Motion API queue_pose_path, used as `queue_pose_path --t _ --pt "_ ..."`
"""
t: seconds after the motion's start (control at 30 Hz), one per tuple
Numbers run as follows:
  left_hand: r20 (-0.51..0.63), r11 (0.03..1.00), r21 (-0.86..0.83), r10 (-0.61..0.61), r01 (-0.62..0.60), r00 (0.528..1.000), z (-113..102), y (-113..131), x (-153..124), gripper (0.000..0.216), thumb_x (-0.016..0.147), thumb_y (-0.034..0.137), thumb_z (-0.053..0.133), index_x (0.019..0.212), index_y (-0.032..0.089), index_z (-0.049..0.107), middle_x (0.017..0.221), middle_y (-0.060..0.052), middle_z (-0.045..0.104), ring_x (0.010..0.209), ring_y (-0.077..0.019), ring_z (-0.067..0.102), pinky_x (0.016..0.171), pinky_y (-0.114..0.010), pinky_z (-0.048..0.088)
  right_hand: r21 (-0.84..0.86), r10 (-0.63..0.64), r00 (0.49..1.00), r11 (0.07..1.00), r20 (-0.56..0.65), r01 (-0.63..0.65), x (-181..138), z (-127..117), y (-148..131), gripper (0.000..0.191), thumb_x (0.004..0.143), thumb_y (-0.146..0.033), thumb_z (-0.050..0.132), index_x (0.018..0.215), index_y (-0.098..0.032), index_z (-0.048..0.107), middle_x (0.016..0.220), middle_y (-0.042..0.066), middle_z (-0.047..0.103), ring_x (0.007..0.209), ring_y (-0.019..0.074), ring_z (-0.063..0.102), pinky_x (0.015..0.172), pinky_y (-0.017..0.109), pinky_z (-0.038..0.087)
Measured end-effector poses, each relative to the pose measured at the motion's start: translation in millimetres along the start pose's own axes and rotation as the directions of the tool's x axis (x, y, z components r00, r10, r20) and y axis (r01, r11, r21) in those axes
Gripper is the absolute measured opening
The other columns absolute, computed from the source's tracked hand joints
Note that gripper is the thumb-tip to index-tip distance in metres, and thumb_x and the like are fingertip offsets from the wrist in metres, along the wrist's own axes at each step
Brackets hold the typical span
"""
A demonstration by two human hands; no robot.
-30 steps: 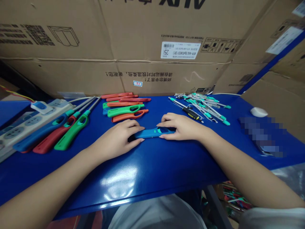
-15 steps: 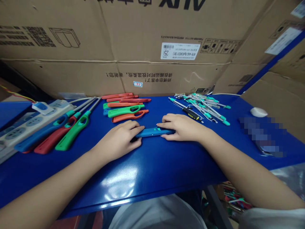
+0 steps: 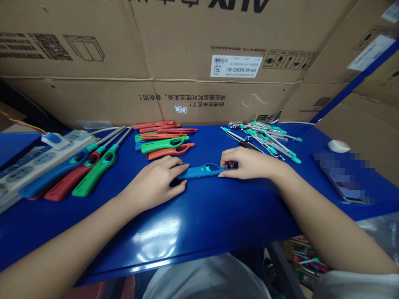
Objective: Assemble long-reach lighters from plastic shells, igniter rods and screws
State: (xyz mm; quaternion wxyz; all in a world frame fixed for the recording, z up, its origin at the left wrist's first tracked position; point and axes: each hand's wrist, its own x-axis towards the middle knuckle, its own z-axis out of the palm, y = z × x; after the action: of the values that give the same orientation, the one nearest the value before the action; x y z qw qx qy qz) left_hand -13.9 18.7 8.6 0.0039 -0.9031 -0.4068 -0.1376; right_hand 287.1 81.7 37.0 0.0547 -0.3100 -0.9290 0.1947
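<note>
A blue plastic lighter handle (image 3: 202, 170) with a teal trigger lies flat on the blue table (image 3: 199, 216), held at both ends. My left hand (image 3: 156, 180) grips its left end with curled fingers. My right hand (image 3: 246, 164) pinches its right end between thumb and fingers. Behind the handle lies a pile of empty orange, green and blue handle shells (image 3: 163, 139). To the back right sits a heap of metal lighter inserts (image 3: 268, 139) with teal tips.
Three finished long-nose lighters (image 3: 77, 170), blue, red and green, lie at the left beside a white power strip (image 3: 34, 160). Cardboard boxes (image 3: 187, 62) wall off the back. A white mouse (image 3: 338, 146) and a blurred flat object (image 3: 343, 176) sit at the right.
My right hand has slid rightwards along the handle to its right end, uncovering the teal trigger. My left hand has stayed put on the left end.
</note>
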Motion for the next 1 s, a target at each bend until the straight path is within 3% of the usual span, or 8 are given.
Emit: queue_pose_path --t 0.4,0.83,1.0 --pt "-0.046 0.992 -0.123 -0.001 -0.005 0.999 5 2 1 0.041 0.103 0.04 0.051 0.13 0.014 0.068 0.116 -0.013 0.069 0.108 -0.0278 0.065 0.095 -0.044 0.057 -0.057 0.004 1.0 0.998 0.006 -0.004 -1 -4 -7 0.02 0.092 -0.035 0.07 0.088 -0.016 0.074 0.084 0.005 0.07 0.074 0.016 0.062 0.066 0.027 0.04" --pt "-0.053 0.999 -0.03 0.016 -0.018 0.998 6 3 2 0.041 0.103 0.044 0.05 0.127 0.018 0.071 0.115 -0.012 0.072 0.105 -0.0288 0.067 0.091 -0.044 0.058 -0.471 -0.012 0.999 0.882 0.042 0.031 1 2 -28 0.028 0.096 -0.033 0.066 0.075 -0.016 0.072 0.078 0.009 0.071 0.077 0.0226 0.062 0.066 0.033 0.036" --pt "-0.041 0.998 -0.069 -0.006 0.004 0.999 5 4 2 0.041 0.103 0.041 0.051 0.128 0.015 0.07 0.114 -0.012 0.071 0.105 -0.028 0.067 0.092 -0.044 0.058 -0.369 -0.013 1.0 0.929 0.01 0.016 -1 -2 -21 0.025 0.096 -0.037 0.065 0.083 -0.017 0.073 0.085 0.007 0.072 0.084 0.0227 0.064 0.068 0.032 0.038"
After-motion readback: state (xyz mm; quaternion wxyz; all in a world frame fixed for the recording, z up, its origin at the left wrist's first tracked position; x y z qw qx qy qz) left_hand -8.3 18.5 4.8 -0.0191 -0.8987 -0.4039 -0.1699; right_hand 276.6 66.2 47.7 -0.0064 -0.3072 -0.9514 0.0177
